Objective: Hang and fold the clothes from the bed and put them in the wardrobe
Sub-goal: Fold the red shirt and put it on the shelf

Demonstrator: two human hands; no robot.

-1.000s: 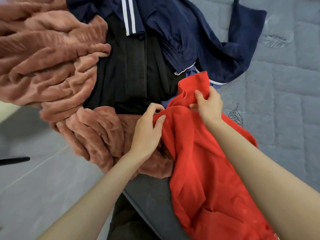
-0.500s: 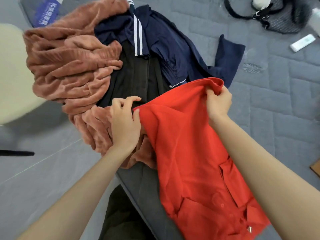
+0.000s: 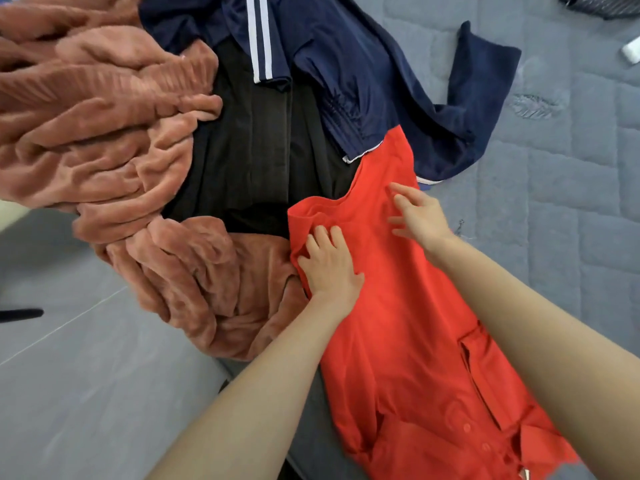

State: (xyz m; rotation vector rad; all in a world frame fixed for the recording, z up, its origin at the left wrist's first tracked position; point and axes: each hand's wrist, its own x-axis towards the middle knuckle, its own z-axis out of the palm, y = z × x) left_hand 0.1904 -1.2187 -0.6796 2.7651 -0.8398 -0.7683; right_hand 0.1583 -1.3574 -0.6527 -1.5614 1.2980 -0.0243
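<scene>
From the head view, the red shirt (image 3: 398,323) is lying spread on the grey bed (image 3: 571,209). Its upper edge is overlapping the black garment (image 3: 256,150) and reaching the navy jacket (image 3: 363,81), and the pink fleece (image 3: 121,150) is sitting just beside its left edge. The left hand (image 3: 329,268) is pressing flat near the shirt's upper left corner, fingers loosely extended and gripping nothing. The right hand (image 3: 420,216) is resting on the cloth with fingers spread straight, also holding nothing. This looks like smoothing the shirt before folding, so both palms should be sweeping outward from the middle toward the edges, keeping the fabric taut. They should also be drawing the top edge clear of the pile, so that no other garment is getting caught in the fold. Compared with half a second ago, the hands are no longer pinching the raised upper edge: the shirt is now lying flat, with the fingers opened onto it
</scene>
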